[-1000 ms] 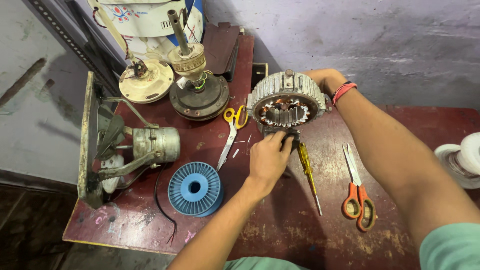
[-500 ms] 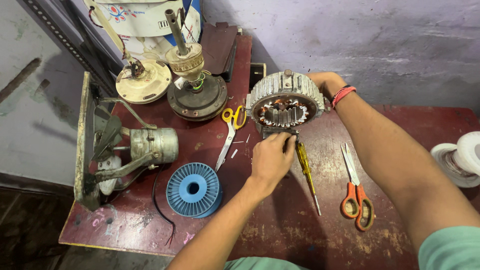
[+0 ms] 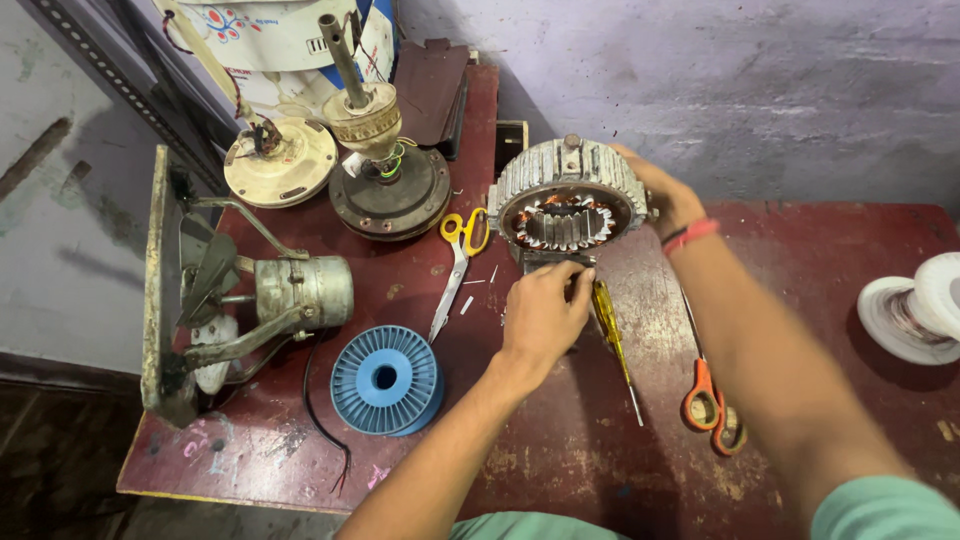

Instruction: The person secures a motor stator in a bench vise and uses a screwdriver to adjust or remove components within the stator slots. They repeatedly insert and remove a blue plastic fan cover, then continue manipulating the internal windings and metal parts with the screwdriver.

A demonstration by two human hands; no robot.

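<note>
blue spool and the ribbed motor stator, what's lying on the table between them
In the head view, the yellow-handled scissors lie between the blue spool and the stator, with small white scraps beside the blades.

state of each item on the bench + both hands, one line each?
stator: tilted on edge, bore toward camera, windings exposed
right hand: gripping stator's outer rim
left hand: fingers pinched at stator's lower edge; what they hold is hidden
screwdriver: lying flat, untouched
yellow scissors: closed, flat
orange scissors: closed, flat
blue spool: empty, on its side
</note>
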